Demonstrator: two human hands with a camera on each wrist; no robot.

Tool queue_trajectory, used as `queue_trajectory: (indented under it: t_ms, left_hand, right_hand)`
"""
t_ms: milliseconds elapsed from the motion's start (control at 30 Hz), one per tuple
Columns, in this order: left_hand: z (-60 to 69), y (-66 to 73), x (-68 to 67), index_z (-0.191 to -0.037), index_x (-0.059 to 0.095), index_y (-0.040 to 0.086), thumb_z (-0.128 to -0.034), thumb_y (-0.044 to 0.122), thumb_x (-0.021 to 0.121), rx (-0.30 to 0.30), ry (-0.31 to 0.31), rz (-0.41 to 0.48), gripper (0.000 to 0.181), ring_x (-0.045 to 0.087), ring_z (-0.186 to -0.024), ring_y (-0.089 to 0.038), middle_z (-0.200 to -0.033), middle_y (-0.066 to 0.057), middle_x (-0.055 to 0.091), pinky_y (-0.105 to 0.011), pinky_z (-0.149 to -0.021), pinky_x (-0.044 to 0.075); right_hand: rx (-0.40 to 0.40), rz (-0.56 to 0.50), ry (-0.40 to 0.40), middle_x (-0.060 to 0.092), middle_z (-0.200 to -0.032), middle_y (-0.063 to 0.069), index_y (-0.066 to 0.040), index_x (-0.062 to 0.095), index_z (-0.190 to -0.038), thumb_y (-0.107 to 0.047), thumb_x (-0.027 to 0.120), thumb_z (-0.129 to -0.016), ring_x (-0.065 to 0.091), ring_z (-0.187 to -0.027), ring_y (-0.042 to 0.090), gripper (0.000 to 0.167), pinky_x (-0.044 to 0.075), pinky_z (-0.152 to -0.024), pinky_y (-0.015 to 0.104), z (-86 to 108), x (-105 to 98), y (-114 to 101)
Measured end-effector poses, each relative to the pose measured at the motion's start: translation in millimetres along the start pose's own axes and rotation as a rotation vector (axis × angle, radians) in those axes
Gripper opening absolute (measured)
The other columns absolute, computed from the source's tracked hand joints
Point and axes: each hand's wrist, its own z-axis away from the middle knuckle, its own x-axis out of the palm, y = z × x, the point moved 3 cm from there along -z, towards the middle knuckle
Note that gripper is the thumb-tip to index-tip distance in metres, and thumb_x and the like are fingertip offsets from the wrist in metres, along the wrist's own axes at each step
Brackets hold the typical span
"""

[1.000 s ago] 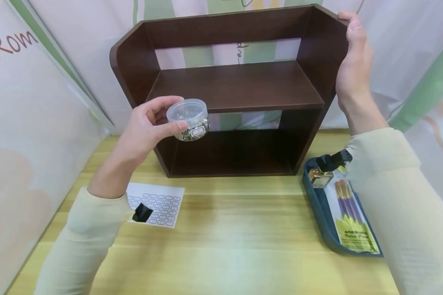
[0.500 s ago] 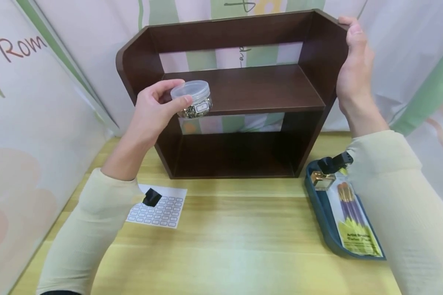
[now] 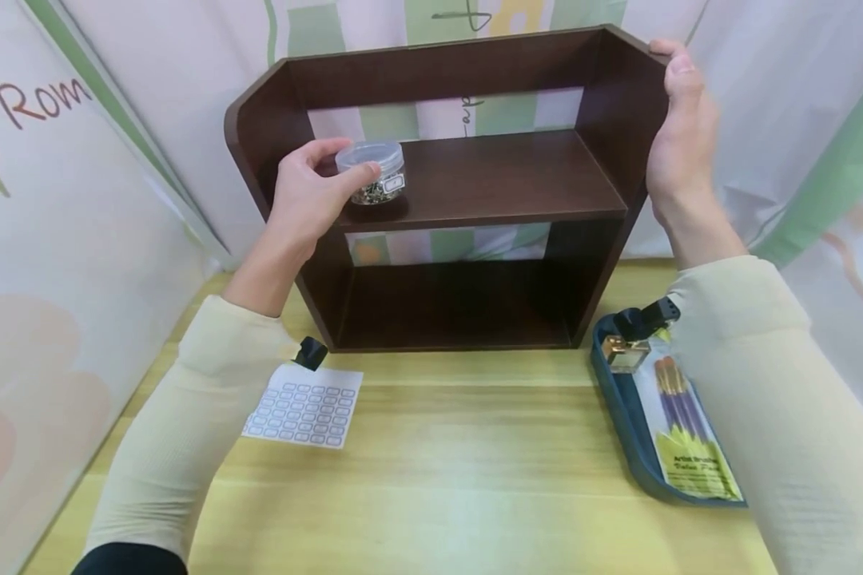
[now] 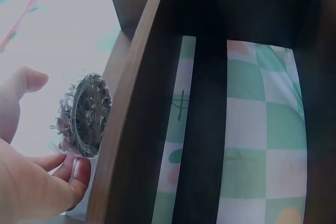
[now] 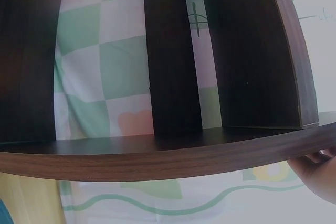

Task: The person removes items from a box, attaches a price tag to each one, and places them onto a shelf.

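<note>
Left hand point(image 3: 305, 196) up at the middle shelf point(image 3: 503, 172), toward its left end. Fingers clamped on a clear, round jar point(image 3: 384, 190), thumb on the near side. Jar upright, translucent lid point(image 3: 369, 153) on, small framed label point(image 3: 394, 184) facing front, small metallic-looking pieces inside. Position: at the shelf's front edge, dark shadow on the board just below. Left wrist view shows the jar's underside close by that edge; cannot tell whether base and board touch.

Right hand point(image 3: 679, 152) high on the right side panel point(image 3: 629, 120) of the dark brown shelf unit point(image 3: 446, 76). Fingers curled over the panel's upper edge, gripping it. Right wrist view catches only part of this hand, at the right margin below the panel.

Unit stands on a wood-grain bench point(image 3: 460, 447). Left, partly beneath the forearm: white sheet point(image 3: 309, 407) printed with rows of small framed labels. Right: blue tray point(image 3: 624, 435) holding a small glass bottle point(image 3: 624, 356) with gold-coloured upper part, and beside it a packet of purple-handled brushes point(image 3: 690, 443). Right sleeve point(image 3: 777, 399) covers part of the tray. Green-and-white checked cloth point(image 3: 431, 24) hangs behind the unit.
</note>
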Motion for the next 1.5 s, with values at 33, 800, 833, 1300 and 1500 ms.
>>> queue_trajectory:
  t_ms: [33, 800, 833, 1300, 1500]
  left_hand:
    - [-2.4, -0.9, 0.5, -0.135, 0.059, 0.005, -0.0832, 0.025, 0.080, 0.003, 0.008, -0.008, 0.059, 0.054, -0.109, -0.017, -0.127, -0.007, 0.060, -0.026, -0.089, 0.048]
    - [-37.5, -13.5, 7.3, -0.141, 0.054, 0.003, -0.0831, 0.028, 0.081, -0.036, 0.047, -0.126, 0.068, 0.051, -0.114, -0.016, -0.134, -0.010, 0.057, -0.021, -0.095, 0.046]
    - [-38.5, -14.0, 7.3, -0.141, 0.053, 0.003, -0.0834, 0.028, 0.081, -0.045, 0.049, -0.132, 0.068, 0.051, -0.115, -0.016, -0.135, -0.010, 0.057, -0.021, -0.096, 0.045]
    - [-45.6, -12.4, 5.8, -0.149, 0.042, 0.002, -0.0895, 0.027, 0.075, -0.073, 0.023, -0.240, 0.073, 0.047, -0.125, -0.017, -0.148, -0.012, 0.047, -0.020, -0.103, 0.041]
    - [-37.2, -7.2, 8.1, -0.155, 0.033, 0.006, -0.0920, 0.030, 0.072, 0.030, 0.020, -0.396, 0.078, 0.042, -0.135, -0.018, -0.152, -0.012, 0.040, -0.019, -0.110, 0.034]
  right_hand:
    - [-0.004, -0.012, 0.002, 0.061, -0.123, 0.003, -0.025, 0.063, -0.131, -0.031, 0.034, -0.107, 0.053, -0.105, 0.013, 0.038, 0.040, -0.086, 0.020, -0.1, 0.6, 0.7]
    - [-0.038, 0.006, 0.000, 0.060, -0.122, 0.003, -0.025, 0.063, -0.132, -0.032, 0.034, -0.107, 0.053, -0.105, 0.013, 0.038, 0.039, -0.086, 0.021, 1.4, 0.2, 4.1]
    - [-0.039, 0.003, -0.003, 0.060, -0.123, 0.003, -0.025, 0.063, -0.132, -0.032, 0.034, -0.107, 0.053, -0.105, 0.013, 0.038, 0.040, -0.086, 0.021, 1.5, 0.2, 4.2]
    - [-0.037, 0.015, -0.003, 0.060, -0.124, 0.003, -0.026, 0.062, -0.133, -0.032, 0.033, -0.107, 0.053, -0.106, 0.013, 0.039, 0.040, -0.087, 0.022, 1.5, -1.5, 3.5]
    - [-0.025, 0.045, -0.007, 0.059, -0.126, 0.002, -0.027, 0.061, -0.135, -0.032, 0.032, -0.107, 0.052, -0.107, 0.013, 0.040, 0.039, -0.088, 0.023, 3.1, -3.0, 3.5]
